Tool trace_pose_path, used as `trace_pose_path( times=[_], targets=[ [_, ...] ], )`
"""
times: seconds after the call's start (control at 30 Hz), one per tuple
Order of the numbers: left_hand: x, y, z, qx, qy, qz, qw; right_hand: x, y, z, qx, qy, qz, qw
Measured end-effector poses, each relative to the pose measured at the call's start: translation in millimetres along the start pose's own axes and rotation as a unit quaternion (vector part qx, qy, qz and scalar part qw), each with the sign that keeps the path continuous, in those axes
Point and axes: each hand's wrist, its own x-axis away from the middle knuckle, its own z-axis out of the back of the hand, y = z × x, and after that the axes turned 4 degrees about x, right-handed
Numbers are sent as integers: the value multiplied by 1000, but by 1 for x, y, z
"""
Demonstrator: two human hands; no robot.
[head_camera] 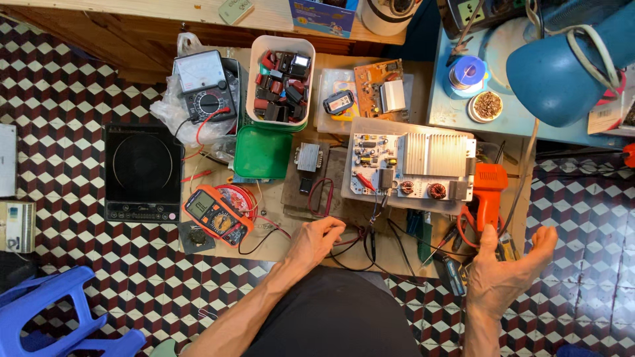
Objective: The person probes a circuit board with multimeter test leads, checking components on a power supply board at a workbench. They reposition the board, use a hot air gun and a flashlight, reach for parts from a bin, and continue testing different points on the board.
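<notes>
My left hand (316, 239) rests at the near edge of the low wooden board (264, 225), fingers curled over a bunch of red and black wires (354, 239). Whether it pinches them I cannot tell. My right hand (509, 268) hovers palm-up and open at the board's right corner, holding nothing, just in front of an orange soldering gun (488, 192). Behind the hands lies a white circuit board with a ribbed metal heatsink (413, 158). An orange multimeter (217, 215) lies to the left of my left hand.
A black induction cooktop (143, 173) sits on the tiled floor at left. A white tub of parts (280, 79), a green lid (262, 152), an analog meter (204, 84), a blue lamp (562, 66), a solder spool (468, 73) and a blue stool (53, 311) surround the board.
</notes>
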Motion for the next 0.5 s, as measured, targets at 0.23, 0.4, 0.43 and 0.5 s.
trace_pose_path(
  times=[0.23,0.4,0.43,0.5],
  targets=[
    [-17,8,15,-12,50,96,994,3,-22,-2,-2,-22,24,999],
    [-28,4,18,7,95,77,992,10,-40,-1,-17,-12,39,999],
    [-31,3,18,27,96,75,992,12,-43,-1,-19,-8,45,999],
    [-36,1,16,48,103,55,992,11,-48,0,-15,-3,55,998]
  ],
)
